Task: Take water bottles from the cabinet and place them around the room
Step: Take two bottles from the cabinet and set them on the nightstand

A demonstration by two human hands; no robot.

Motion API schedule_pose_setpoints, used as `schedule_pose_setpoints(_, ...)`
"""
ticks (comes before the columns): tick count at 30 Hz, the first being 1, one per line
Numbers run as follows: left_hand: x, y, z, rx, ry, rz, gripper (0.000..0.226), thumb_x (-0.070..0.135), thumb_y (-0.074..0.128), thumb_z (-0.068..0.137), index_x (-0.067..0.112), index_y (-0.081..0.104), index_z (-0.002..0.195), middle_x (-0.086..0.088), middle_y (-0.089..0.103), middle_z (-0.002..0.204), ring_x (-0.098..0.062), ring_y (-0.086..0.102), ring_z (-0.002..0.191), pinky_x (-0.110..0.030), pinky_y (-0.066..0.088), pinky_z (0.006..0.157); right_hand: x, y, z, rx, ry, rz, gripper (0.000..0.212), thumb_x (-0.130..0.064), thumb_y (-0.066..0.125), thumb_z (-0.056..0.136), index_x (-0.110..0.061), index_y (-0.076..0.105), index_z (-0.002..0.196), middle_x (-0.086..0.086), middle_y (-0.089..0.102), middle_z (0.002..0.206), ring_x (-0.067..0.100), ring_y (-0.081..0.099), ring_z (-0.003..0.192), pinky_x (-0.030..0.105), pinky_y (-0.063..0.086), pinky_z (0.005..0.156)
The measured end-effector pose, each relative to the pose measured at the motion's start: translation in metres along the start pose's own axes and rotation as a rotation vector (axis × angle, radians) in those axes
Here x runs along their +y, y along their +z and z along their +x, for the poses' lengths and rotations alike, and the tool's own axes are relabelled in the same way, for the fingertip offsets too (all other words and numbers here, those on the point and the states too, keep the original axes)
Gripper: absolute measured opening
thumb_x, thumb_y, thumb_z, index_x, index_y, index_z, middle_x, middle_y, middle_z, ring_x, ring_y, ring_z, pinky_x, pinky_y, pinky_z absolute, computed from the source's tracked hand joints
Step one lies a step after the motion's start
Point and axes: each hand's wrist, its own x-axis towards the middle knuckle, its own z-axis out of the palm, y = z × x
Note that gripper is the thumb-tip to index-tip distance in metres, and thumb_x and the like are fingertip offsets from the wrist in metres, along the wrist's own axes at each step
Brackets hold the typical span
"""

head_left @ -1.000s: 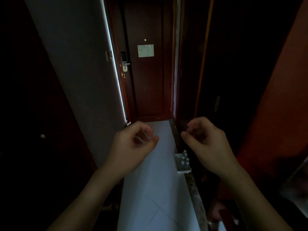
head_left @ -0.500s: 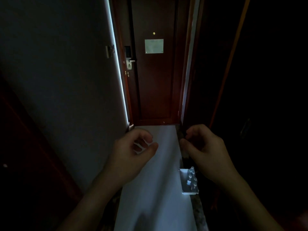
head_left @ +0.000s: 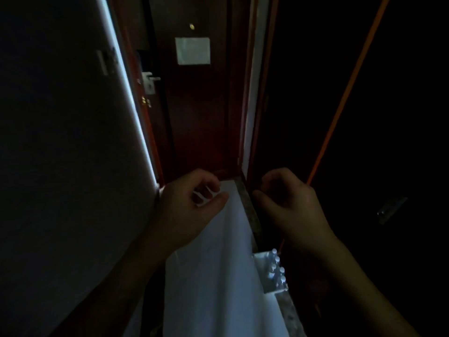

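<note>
Pale floor [head_left: 213, 276], smooth and dimly lit, running as a narrow strip toward the dark wooden door [head_left: 194, 117] at the far end. Edged on the right by a speckled stone threshold strip [head_left: 252, 215]. Standing on it at the right edge, against that strip, a pack of water bottles [head_left: 274, 271] in clear wrap, caps up, partly in shadow so the count stays unclear.
</note>
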Motion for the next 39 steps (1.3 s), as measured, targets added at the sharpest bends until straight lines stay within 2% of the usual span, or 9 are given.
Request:
schedule_pose_setpoints(6, -0.038, 0.031, 0.068, -0.089, 0.039, -0.019, 0.012, 0.027, 0.073, 0.079, 0.032, 0.065, 0.087, 0.015, 0.067, 0.085, -0.005, 0.066, 0.084, -0.015, 0.052, 0.066, 0.035, 0.006, 0.055, 0.093, 0.053, -0.010, 0.021, -0.033, 0.073, 0.081, -0.024, 0.063, 0.097, -0.007, 0.069, 0.085, 0.006, 0.067, 0.077, 0.039, 0.058, 0.072)
schedule_pose_setpoints(8, -0.049, 0.050, 0.091, -0.111, 0.039, -0.036, 0.014, 0.016, 0.076, 0.081, 0.026, 0.067, 0.087, 0.013, 0.068, 0.082, -0.003, 0.065, 0.083, -0.012, 0.050, 0.065, 0.055, 0.004, 0.071, 0.126, 0.084, -0.017, 0.022, -0.035, 0.071, 0.080, -0.025, 0.063, 0.097, -0.008, 0.069, 0.085, 0.005, 0.066, 0.077, 0.030, 0.056, 0.070)
schedule_pose_setpoints(11, -0.063, 0.085, 0.128, -0.183, 0.039, -0.093, 0.010, 0.017, 0.076, 0.083, 0.021, 0.069, 0.087, 0.010, 0.069, 0.084, -0.002, 0.065, 0.083, -0.011, 0.050, 0.067, 0.089, -0.002, 0.095, 0.173, 0.131, -0.022, 0.026, -0.041, 0.068, 0.077, -0.027, 0.062, 0.097, -0.011, 0.068, 0.086, 0.002, 0.065, 0.079, 0.015, 0.048, 0.066)
schedule_pose_setpoints(15, -0.082, 0.138, 0.178, -0.316, 0.040, -0.123, 0.014, 0.012, 0.077, 0.081, 0.020, 0.069, 0.089, 0.009, 0.070, 0.084, -0.004, 0.066, 0.082, -0.009, 0.049, 0.068, 0.144, -0.008, 0.134, 0.233, 0.201, -0.020, 0.021, -0.027, 0.074, 0.082, -0.026, 0.062, 0.098, -0.009, 0.068, 0.088, 0.004, 0.066, 0.080, 0.019, 0.050, 0.070)
schedule_pose_setpoints(22, -0.133, 0.209, 0.264, -0.436, 0.031, -0.138, 0.013, 0.013, 0.078, 0.081, 0.015, 0.069, 0.090, 0.004, 0.071, 0.085, -0.010, 0.067, 0.081, -0.011, 0.050, 0.069, 0.226, 0.000, 0.212, 0.315, 0.301, -0.035, 0.021, -0.037, 0.068, 0.079, -0.029, 0.060, 0.097, -0.011, 0.068, 0.088, 0.000, 0.064, 0.079, 0.011, 0.048, 0.067)
schedule_pose_setpoints(27, -0.164, 0.258, 0.309, -0.549, -0.025, -0.180, 0.016, 0.018, 0.076, 0.081, 0.027, 0.064, 0.085, 0.013, 0.067, 0.081, 0.008, 0.062, 0.082, -0.006, 0.047, 0.067, 0.273, -0.003, 0.241, 0.369, 0.419, -0.059, 0.019, -0.023, 0.071, 0.081, -0.029, 0.061, 0.096, -0.012, 0.068, 0.087, 0.001, 0.065, 0.079, 0.014, 0.050, 0.067)
schedule_pose_setpoints(32, -0.202, 0.326, 0.353, -0.740, -0.033, -0.287, 0.016, 0.013, 0.074, 0.083, 0.026, 0.065, 0.086, 0.012, 0.068, 0.085, 0.006, 0.063, 0.080, -0.007, 0.047, 0.067, 0.321, -0.010, 0.253, 0.492, 0.581, -0.128, 0.018, -0.021, 0.070, 0.084, -0.030, 0.060, 0.097, -0.017, 0.067, 0.084, -0.003, 0.065, 0.079, 0.010, 0.048, 0.065)
schedule_pose_setpoints(34, -0.220, 0.355, 0.364, -0.841, -0.013, -0.312, 0.014, 0.012, 0.074, 0.084, 0.023, 0.066, 0.088, 0.009, 0.068, 0.078, 0.004, 0.064, 0.080, -0.007, 0.047, 0.068, 0.335, -0.010, 0.252, 0.564, 0.655, -0.175, 0.015, -0.024, 0.069, 0.085, -0.028, 0.061, 0.097, -0.016, 0.067, 0.084, -0.001, 0.065, 0.079, 0.011, 0.048, 0.064)
schedule_pose_setpoints(39, -0.265, 0.422, 0.375, -1.057, -0.003, -0.348, 0.013, 0.013, 0.074, 0.084, 0.022, 0.066, 0.087, 0.009, 0.069, 0.083, -0.003, 0.066, 0.082, -0.009, 0.047, 0.069, 0.369, -0.002, 0.240, 0.742, 0.884, -0.259, 0.024, -0.036, 0.068, 0.081, -0.021, 0.064, 0.099, -0.016, 0.066, 0.086, -0.001, 0.064, 0.080, 0.016, 0.052, 0.063)
